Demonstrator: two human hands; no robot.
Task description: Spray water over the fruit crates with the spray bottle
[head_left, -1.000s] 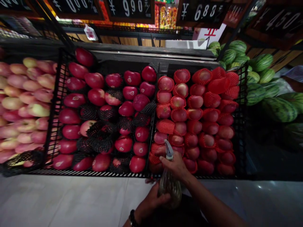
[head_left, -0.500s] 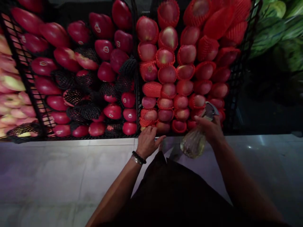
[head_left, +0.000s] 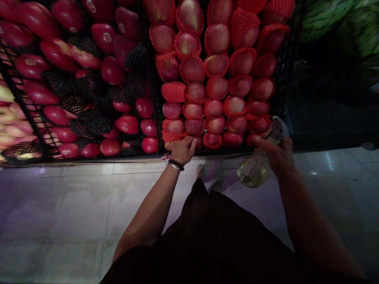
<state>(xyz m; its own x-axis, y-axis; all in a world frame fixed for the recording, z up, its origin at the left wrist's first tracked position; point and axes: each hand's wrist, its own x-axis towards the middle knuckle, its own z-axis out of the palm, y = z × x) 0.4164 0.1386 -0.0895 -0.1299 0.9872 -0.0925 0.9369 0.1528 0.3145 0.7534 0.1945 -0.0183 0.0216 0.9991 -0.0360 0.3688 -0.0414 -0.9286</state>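
My left hand (head_left: pixel 182 150), wearing dark beads and a silver bracelet at the wrist, rests palm down at the crate's front edge. It touches the front row of red apples (head_left: pixel 193 93), with the thumb apart from the fingers; the fingertips are partly hidden. My right hand (head_left: pixel 280 154) grips a clear spray bottle (head_left: pixel 254 169) by its neck, below the pale trigger head. Some pale yellowish liquid shows inside. The bottle tilts, its base toward the lower left, in front of the crate's right corner. Most apples sit in red foam nets.
Left of a black divider (head_left: pixel 154 92) lie darker red apples with stickers (head_left: pixel 128 124), some in black foam nets (head_left: pixel 90 122). Paler apples (head_left: pixel 17 125) fill the far left. Green striped melons (head_left: pixel 328 25) lie at upper right. Below is a tiled floor (head_left: pixel 68 201).
The view has shifted, so the crates sit higher and further left. My right hand and the spray bottle have moved right. My left hand remains at the front row of apples.
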